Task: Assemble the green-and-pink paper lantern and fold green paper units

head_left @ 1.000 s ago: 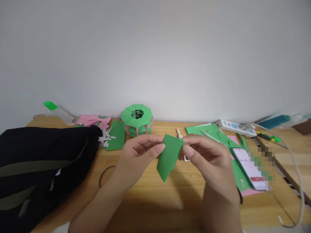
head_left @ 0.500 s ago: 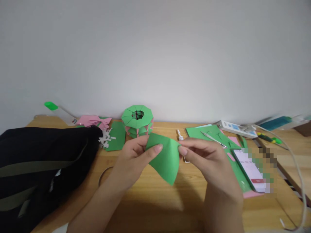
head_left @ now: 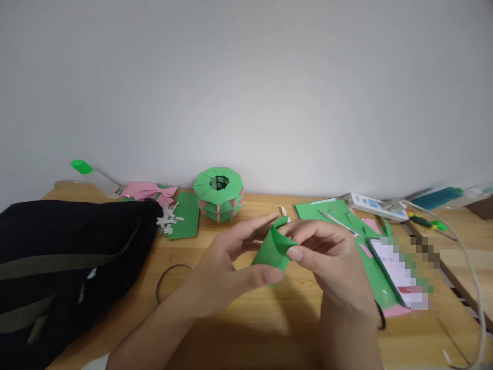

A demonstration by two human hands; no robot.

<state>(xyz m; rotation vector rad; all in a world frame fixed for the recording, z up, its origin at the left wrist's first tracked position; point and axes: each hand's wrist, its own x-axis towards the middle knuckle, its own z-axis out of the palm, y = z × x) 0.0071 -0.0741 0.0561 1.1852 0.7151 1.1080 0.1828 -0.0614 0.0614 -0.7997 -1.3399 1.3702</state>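
A small sheet of green paper (head_left: 270,250), curled into a roll with one pointed corner, is between my two hands above the desk. My right hand (head_left: 321,252) pinches that corner between thumb and fingers. Around the curl's left side, my left hand (head_left: 231,262) has its thumb pressed along the lower front and its fingers behind, partly hidden. Beyond the hands stands a folded green and pink paper lantern (head_left: 219,194) with a round hole in its top.
A black bag (head_left: 77,257) covers the left side. Pink folded paper (head_left: 150,192) and white paper scraps (head_left: 166,221) lie behind it. To the right are green sheets (head_left: 323,208), a pen (head_left: 339,222), a phone (head_left: 398,272) and a power strip (head_left: 372,204) with a cable.
The green paper went from a loosely bent sheet to a tighter curl. My left hand shifted right and wrapped around it, while my right hand kept its pinch.
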